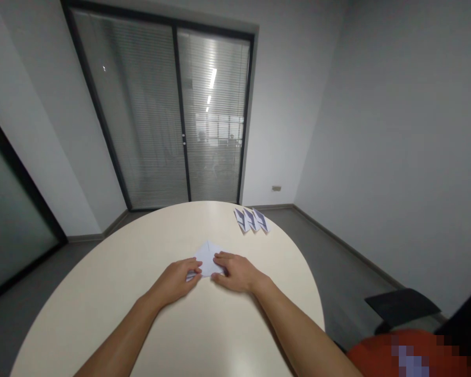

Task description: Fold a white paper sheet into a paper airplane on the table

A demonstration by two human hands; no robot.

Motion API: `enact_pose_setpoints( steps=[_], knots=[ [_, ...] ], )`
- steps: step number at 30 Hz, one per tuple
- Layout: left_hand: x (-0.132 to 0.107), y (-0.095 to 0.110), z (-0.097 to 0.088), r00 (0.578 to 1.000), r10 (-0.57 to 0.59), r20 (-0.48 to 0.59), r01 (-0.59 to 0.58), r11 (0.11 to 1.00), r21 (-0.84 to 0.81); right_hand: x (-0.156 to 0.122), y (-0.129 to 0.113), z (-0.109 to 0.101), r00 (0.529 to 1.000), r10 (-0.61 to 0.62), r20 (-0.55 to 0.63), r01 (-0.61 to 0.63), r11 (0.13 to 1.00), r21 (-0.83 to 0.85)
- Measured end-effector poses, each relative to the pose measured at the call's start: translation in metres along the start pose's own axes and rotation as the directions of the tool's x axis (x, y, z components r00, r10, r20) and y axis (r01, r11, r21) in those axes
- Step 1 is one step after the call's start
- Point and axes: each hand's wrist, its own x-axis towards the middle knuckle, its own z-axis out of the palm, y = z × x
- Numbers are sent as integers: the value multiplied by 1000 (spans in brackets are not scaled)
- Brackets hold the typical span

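A white sheet of paper, folded to a peak at its far end, lies on the round table. At its left corner, my left hand has the paper between curved fingers and thumb. My right hand grips the right side, fingertips on top and the thumb by the near edge. Both palms hide the paper's outer corners. Farther off to the right, three folded paper pieces with purplish-grey faces lie in a slanted row.
The table's curved edge drops to a grey floor. At the lower right stands a chair with a black armrest and a red seat. Behind the table is a black-framed glass partition with blinds; a wall rises on the right.
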Motion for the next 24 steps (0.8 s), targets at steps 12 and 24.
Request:
enact_pose_setpoints(
  steps=[12,24],
  knots=[
    [2,8,-4,999,33,17,-34,999,23,51,9,20,988,47,145,-45,999,-21],
    [1,11,-4,1000,14,21,-14,1000,17,95,18,38,976,77,206,-68,996,-49]
  ],
)
